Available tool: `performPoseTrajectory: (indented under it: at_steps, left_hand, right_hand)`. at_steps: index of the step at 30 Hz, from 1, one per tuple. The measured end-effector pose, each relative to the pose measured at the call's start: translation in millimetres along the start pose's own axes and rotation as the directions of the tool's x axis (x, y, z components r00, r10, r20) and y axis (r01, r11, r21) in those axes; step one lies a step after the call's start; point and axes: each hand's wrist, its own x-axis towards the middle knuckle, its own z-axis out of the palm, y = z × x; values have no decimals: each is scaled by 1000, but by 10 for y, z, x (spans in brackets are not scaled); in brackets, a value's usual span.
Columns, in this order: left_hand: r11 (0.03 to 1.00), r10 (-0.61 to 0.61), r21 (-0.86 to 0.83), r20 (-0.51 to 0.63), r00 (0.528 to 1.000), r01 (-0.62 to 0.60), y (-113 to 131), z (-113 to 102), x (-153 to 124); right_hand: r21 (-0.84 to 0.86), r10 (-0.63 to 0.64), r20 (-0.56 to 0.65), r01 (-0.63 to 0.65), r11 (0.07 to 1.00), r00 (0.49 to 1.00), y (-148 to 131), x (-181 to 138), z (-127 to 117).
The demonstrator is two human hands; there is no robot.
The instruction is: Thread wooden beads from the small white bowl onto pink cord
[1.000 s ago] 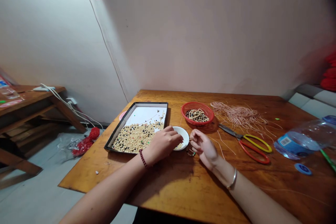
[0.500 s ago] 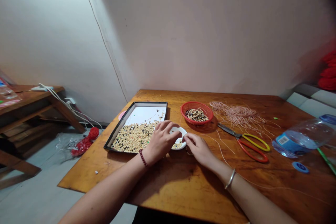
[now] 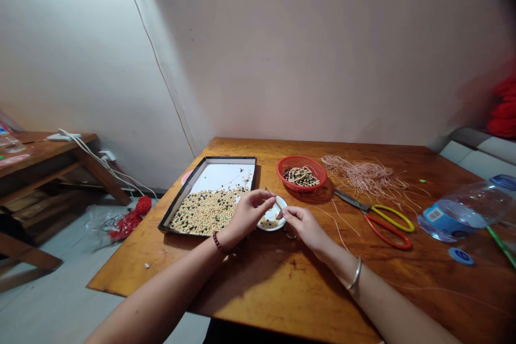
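Note:
My left hand (image 3: 246, 214) is raised just over a small white dish (image 3: 275, 214) of beads, its fingers pinched on something too small to name. My right hand (image 3: 303, 224) sits beside the dish, pinching a thin pale cord (image 3: 342, 236) that trails right across the wooden table (image 3: 282, 279). The two pinches almost meet over the dish. Left of the dish lies a black-rimmed tray (image 3: 209, 201) full of light and dark beads.
A red basket (image 3: 301, 173) holds strung beads behind the dish. A pile of pink cords (image 3: 365, 176), scissors (image 3: 379, 217) with yellow and red handles, a plastic bottle (image 3: 463, 210) lying down and its blue cap (image 3: 460, 256) lie to the right. A low wooden bench (image 3: 44, 161) stands at left.
My left hand has lifted off the dish and pinched its fingers. My right hand moved left to the dish and now meets the left hand, with the cord pulled along.

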Motion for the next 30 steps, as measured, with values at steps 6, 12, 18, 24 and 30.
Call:
performPoseTrajectory:
  at_steps: [6,12,18,24,30]
  left_hand:
    - [999,44,2,-37,998,-44,27,21,-32]
    - [997,66,51,-14,998,-66,8,17,-64]
    - [995,79,67,-1,997,-79,11,30,-85]
    - [993,60,101,20,998,-61,16,40,-108]
    - [998,46,42,-18,999,-46,16,31,-89]
  right_hand:
    - [94,31,-39,-27,995,999,-40,-19,24]
    - [175,-7,-36,13,984,999,-28,0,30]
    - [-78,-89,-11,88,993,996,50,15,-11]
    - [-8,-78,-6,78,997,997,74,4,20]
    - [130,17,66,-25,991,998,76,9,50]
